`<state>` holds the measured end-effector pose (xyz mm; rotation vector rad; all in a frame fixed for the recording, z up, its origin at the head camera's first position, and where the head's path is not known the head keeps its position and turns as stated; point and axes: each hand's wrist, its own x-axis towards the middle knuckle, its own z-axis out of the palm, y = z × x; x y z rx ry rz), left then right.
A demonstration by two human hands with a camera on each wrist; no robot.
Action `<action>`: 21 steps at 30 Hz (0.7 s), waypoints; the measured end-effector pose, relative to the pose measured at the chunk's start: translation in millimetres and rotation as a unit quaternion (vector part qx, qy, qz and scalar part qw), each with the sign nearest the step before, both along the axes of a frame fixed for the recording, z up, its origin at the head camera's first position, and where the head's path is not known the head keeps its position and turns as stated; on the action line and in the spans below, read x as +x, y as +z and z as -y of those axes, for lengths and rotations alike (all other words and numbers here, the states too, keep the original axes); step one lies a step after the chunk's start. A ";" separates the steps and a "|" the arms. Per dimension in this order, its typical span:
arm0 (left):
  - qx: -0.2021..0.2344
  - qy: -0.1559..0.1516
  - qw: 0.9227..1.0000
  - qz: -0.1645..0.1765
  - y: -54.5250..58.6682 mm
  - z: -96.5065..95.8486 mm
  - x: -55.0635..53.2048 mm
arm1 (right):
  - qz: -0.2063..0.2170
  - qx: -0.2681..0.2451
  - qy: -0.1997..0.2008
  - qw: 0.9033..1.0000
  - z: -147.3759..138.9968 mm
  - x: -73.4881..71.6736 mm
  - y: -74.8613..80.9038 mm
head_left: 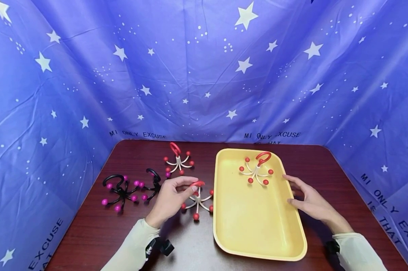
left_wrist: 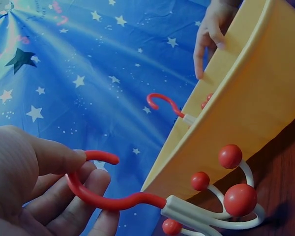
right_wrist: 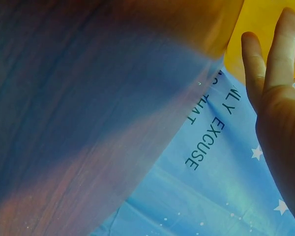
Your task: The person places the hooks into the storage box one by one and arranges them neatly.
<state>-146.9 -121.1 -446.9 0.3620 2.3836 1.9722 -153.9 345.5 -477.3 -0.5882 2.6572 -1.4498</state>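
My left hand [head_left: 171, 197] pinches the red hook of a white multi-arm hanger [head_left: 198, 203] with red ball tips. In the left wrist view, the thumb and fingers are around the curved red hook [left_wrist: 96, 197], and the hanger's balls are beside the tray's wall. A yellow tray [head_left: 254, 226] lies to the right of that hanger. Inside its far part sits a similar white hanger [head_left: 256, 171] with a red hook. My right hand [head_left: 314, 201] touches the tray's right rim with fairly straight fingers [right_wrist: 280, 59].
Behind the left hand stands another white-and-red hanger [head_left: 178, 162]. Two black hangers with magenta balls are at the left: one black hanger [head_left: 121, 192] is farther out, the other black hanger [head_left: 153, 187] partly behind the hand. Star-printed blue cloth [head_left: 197, 75] surrounds the dark wooden table [head_left: 88, 226].
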 end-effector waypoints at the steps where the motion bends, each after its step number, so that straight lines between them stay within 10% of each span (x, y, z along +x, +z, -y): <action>1: -0.001 0.002 1.000 -0.002 -0.1 0.0 0.0 | 0.001 0.000 0.001 1.000 0.1 0.0 -0.1; 21: -0.018 0.025 1.000 -0.003 9.8 6.1 1.9 | -0.005 0.005 0.001 1.000 -1.0 0.0 -1.4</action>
